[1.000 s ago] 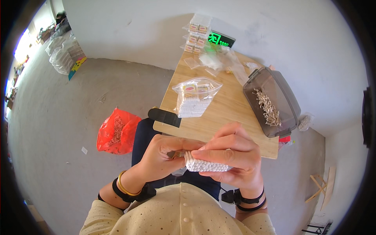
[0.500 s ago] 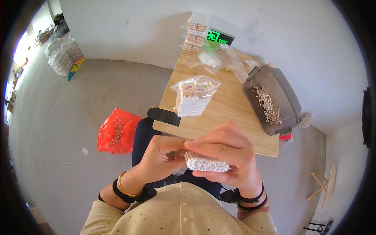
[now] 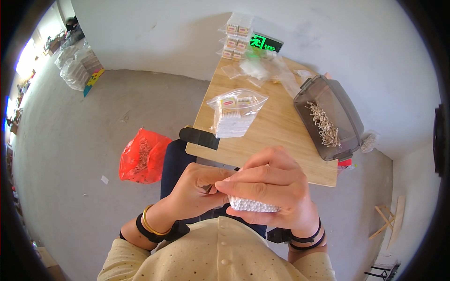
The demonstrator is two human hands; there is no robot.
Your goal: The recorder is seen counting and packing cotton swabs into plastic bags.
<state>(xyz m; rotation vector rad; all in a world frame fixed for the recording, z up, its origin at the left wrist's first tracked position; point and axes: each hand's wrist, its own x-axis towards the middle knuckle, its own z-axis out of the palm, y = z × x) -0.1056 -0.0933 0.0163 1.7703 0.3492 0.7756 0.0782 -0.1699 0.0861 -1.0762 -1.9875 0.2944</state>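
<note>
The right hand has lowered its fingers over the cotton swabs, grasping the bundle before the counter, now seemingly steadier; the left hand curls beside it (pinching or not, I cannot tell).

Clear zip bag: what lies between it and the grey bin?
In the head view, wooden tabletop alone separates the zip bag and grey bin.
</note>
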